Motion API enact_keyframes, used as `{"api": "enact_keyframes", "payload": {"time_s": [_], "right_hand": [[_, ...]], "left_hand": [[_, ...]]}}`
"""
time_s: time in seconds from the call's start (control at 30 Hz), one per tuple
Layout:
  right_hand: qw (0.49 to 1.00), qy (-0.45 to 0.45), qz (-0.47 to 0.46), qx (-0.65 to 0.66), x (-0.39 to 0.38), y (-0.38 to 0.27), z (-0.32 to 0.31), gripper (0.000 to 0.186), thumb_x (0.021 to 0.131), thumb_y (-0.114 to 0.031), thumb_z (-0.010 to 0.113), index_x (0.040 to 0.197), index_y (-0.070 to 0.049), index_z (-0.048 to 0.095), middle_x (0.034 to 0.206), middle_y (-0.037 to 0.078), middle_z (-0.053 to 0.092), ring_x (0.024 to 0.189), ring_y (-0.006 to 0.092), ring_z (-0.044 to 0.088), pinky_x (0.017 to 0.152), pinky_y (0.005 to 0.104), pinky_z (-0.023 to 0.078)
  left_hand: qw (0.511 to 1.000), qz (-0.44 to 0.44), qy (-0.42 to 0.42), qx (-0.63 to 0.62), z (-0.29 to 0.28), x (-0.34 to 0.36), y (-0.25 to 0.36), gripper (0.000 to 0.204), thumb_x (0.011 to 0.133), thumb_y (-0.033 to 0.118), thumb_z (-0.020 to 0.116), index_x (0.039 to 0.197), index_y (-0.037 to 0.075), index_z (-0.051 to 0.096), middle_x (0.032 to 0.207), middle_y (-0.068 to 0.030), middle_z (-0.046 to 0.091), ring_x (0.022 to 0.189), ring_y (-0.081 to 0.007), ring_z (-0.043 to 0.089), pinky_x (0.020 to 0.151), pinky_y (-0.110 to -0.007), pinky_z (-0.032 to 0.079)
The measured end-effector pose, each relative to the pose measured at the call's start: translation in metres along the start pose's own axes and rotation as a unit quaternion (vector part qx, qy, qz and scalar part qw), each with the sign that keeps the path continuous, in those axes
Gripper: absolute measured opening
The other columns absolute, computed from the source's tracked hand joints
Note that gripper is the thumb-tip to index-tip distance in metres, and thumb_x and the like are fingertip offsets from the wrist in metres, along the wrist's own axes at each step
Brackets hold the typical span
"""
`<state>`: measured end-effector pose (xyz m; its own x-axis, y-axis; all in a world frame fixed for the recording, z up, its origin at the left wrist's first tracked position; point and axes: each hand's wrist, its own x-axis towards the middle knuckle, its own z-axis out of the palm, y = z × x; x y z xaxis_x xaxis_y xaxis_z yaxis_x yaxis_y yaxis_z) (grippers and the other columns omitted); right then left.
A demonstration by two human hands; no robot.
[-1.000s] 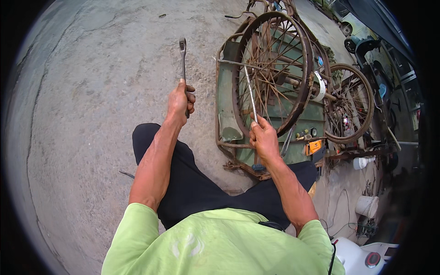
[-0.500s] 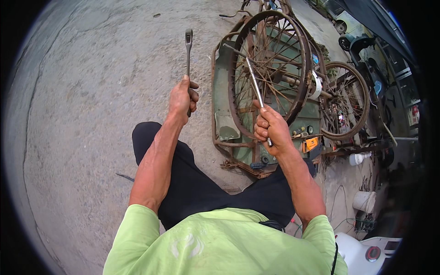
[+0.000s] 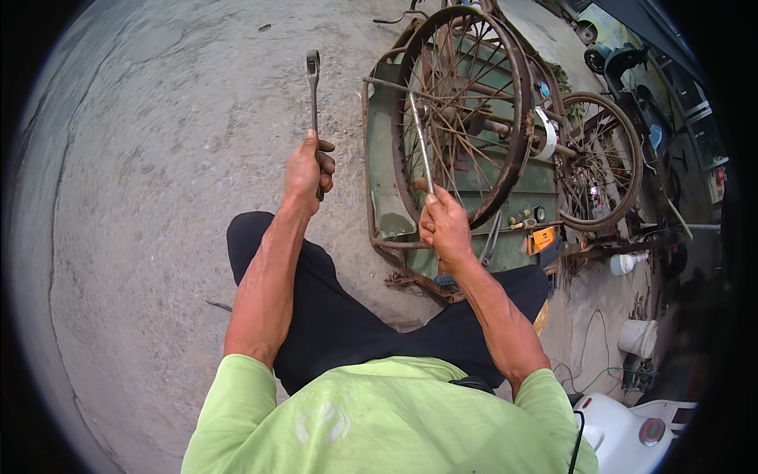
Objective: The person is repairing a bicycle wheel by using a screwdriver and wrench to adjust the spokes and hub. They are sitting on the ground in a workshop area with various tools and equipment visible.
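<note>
My left hand (image 3: 304, 175) is closed around the handle of a dark ring-ended wrench (image 3: 314, 99), held upright over the concrete. Its looped head points away from me. In my right hand (image 3: 447, 231), fingers wrapped, is a long shiny T-handle wrench (image 3: 421, 142). A thin crossbar sits at its far end, reaching left over the rim of a rusty spoked wheel (image 3: 407, 59). Whether the wrench touches the wheel I cannot tell. The wheel stands above the green metal bed (image 3: 387, 126) of an overturned-looking cart.
A second spoked wheel (image 3: 632, 158) stands farther right. Small tools and an orange box (image 3: 541, 239) lie on the cart's near part. At right are a white bucket (image 3: 638, 337), cables and a white vehicle body (image 3: 620, 434). A dark scooter (image 3: 620, 63) is parked behind.
My right hand and its wrench have shifted left and slightly up, the crossbar now reaching past the wheel's left side. My left hand moved slightly left, still gripping its wrench.
</note>
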<state>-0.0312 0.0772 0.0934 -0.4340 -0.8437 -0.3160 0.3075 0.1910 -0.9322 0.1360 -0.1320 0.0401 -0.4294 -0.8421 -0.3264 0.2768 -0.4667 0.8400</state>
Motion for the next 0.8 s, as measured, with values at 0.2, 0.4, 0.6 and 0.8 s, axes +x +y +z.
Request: {"api": "enact_keyframes", "payload": {"time_s": [0.2,0.4,0.6,0.8], "right_hand": [[0.982,-0.137,-0.114,-0.056,-0.014,-0.001,-0.007,0.048,0.109,-0.027,0.055,0.148,0.000,0.048,0.076,-0.003,0.051,0.063,0.0048,0.046,0.057,0.0231,0.041],[0.947,-0.232,-0.155,-0.156,0.005,-0.070,0.062,0.069,0.099,-0.025,0.070,0.151,0.007,0.039,0.106,0.009,0.064,0.094,0.0151,0.064,0.083,0.0299,0.054],[0.886,-0.177,-0.372,-0.214,0.015,-0.081,0.117,0.051,0.103,-0.045,0.061,0.123,0.001,0.067,0.097,0.012,0.070,0.088,0.0164,0.067,0.077,0.0334,0.054],[0.909,-0.235,-0.277,-0.204,-0.021,-0.063,0.092,0.034,0.107,-0.030,0.058,0.103,0.001,0.070,0.077,0.014,0.066,0.066,0.0205,0.063,0.062,0.0377,0.051]], "left_hand": [[1.000,0.022,0.002,-0.020,0.004,0.006,0.001,0.053,0.110,0.052,0.043,0.104,0.002,0.058,0.063,-0.0042,0.052,0.043,-0.0109,0.039,0.040,-0.029,0.034],[0.999,0.018,0.015,-0.027,0.002,0.011,-0.001,0.052,0.110,0.052,0.043,0.105,0.002,0.058,0.064,-0.0022,0.051,0.044,-0.0100,0.039,0.042,-0.029,0.035],[0.965,0.217,0.019,0.149,0.030,-0.006,-0.017,0.047,0.109,0.052,0.047,0.109,0.008,0.062,0.086,-0.0014,0.060,0.078,-0.0135,0.059,0.065,-0.030,0.049],[0.999,0.007,0.036,0.027,-0.004,0.014,-0.003,0.057,0.108,0.058,0.045,0.106,0.002,0.060,0.066,0.0011,0.048,0.052,-0.0097,0.039,0.049,-0.029,0.035]]}}
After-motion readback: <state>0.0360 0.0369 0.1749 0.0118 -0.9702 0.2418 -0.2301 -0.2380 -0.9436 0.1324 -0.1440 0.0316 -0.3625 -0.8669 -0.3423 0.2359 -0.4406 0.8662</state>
